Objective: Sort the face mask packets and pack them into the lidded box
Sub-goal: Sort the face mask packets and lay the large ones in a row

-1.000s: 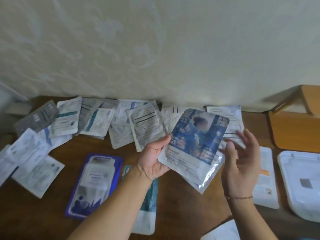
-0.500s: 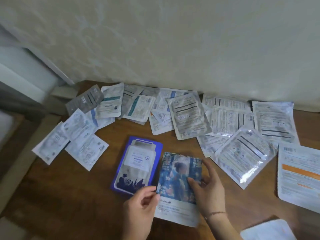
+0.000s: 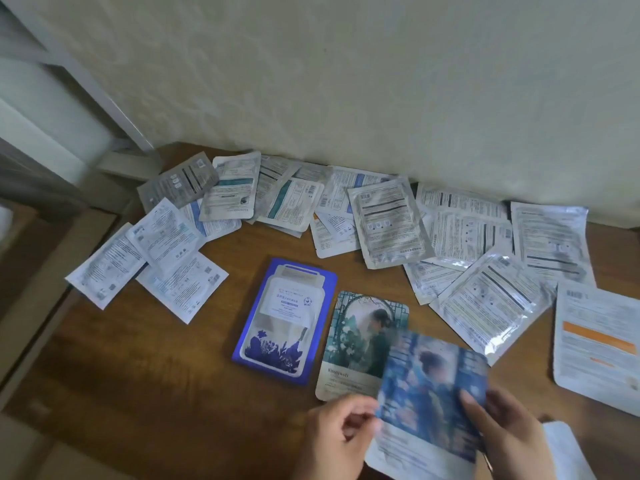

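Observation:
Both my hands hold a blue picture face mask packet (image 3: 431, 393), blurred, low over the table's near edge. My left hand (image 3: 337, 436) pinches its left edge with curled fingers. My right hand (image 3: 507, 433) grips its right side, thumb on top. Partly under it lies a green picture packet (image 3: 360, 341), flat on the wooden table (image 3: 138, 375). A purple-blue packet (image 3: 285, 320) lies just left of that one. Several white and silver packets (image 3: 388, 220) are spread along the wall. The lidded box is out of view.
A white packet with an orange stripe (image 3: 597, 341) lies at the right edge. A white corner (image 3: 568, 452) shows at the bottom right. The table's left edge (image 3: 41, 341) drops off beside a loose group of white packets (image 3: 152, 258). A pale wall closes the back.
The blue picture packet has come down from mid-air to the table and then slid right and nearer, uncovering the green picture packet. The view has swung left, and the box has left the frame.

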{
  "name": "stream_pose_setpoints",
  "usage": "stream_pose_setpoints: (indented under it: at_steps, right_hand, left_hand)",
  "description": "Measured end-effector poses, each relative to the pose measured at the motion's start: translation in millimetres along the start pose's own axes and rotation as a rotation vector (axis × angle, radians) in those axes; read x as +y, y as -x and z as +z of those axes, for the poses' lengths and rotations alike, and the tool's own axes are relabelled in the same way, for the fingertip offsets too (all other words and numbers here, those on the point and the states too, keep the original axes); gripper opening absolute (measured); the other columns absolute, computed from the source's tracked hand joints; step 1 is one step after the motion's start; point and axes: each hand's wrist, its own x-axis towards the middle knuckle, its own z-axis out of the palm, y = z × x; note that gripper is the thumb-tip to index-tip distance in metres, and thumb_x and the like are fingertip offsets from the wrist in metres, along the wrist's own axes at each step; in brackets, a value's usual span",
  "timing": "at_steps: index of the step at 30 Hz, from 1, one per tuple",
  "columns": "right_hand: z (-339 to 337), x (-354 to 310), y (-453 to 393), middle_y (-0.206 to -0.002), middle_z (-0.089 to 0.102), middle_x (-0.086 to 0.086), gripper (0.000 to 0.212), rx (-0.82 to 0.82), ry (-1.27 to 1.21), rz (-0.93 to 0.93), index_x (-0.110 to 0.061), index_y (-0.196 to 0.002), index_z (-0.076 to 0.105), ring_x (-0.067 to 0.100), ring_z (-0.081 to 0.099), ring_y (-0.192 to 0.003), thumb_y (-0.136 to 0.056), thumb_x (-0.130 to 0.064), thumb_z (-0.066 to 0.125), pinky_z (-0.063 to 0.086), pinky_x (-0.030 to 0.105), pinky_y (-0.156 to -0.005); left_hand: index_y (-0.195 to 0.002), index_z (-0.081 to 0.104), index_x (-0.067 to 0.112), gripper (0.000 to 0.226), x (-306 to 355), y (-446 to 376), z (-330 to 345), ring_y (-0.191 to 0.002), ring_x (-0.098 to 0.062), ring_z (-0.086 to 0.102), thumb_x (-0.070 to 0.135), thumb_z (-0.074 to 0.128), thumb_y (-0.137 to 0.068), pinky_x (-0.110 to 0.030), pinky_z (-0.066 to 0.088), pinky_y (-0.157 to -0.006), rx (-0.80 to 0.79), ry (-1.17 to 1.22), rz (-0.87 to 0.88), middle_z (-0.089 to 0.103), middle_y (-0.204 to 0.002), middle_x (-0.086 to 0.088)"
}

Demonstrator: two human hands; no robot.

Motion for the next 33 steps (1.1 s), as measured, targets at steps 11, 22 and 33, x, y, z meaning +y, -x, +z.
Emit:
stream_pose_setpoints:
  at_steps: [11,22,33]
  right_hand:
    - [-37,16,-9,-0.093,0.076,0.008,0.051,-0.008,0.026,-0.020,-0.015,-0.110,0.061,0.020,0.073,-0.077,-0.067,0.005,0.078,0.059,0.028,-0.060]
    - [-24,13,-34,-0.096,0.072,-0.004,0.040,0.022,0.337,-0.127,-0.024,-0.110,0.056,0.006,0.072,-0.074,-0.084,0.005,0.065,0.057,0.023,-0.055]
    - [-19,11,-32,-0.091,0.073,0.006,0.034,0.086,0.370,-0.113,-0.017,-0.108,0.063,0.014,0.068,-0.072,-0.080,0.003,0.070,0.048,0.025,-0.052]
  left_hand:
    - [-0.119,0.064,0.027,0.032,-19,-13,21,-0.127,-0.008,0.051,0.033,0.064,-0.088,-0.029,0.042,-0.107,-0.180,-0.486,0.620,0.056,-0.137,0.012]
    - [-0.147,0.036,0.031,0.069,-20,-39,18,-0.149,-0.026,0.008,0.064,0.043,-0.087,-0.053,0.006,-0.112,-0.413,-1.116,0.504,0.019,-0.162,0.001]
    - [-0.147,0.036,0.034,0.072,-23,-44,14,-0.147,-0.026,0.017,0.067,0.038,-0.083,-0.054,0.018,-0.112,-0.503,-1.155,0.476,0.022,-0.162,0.001]
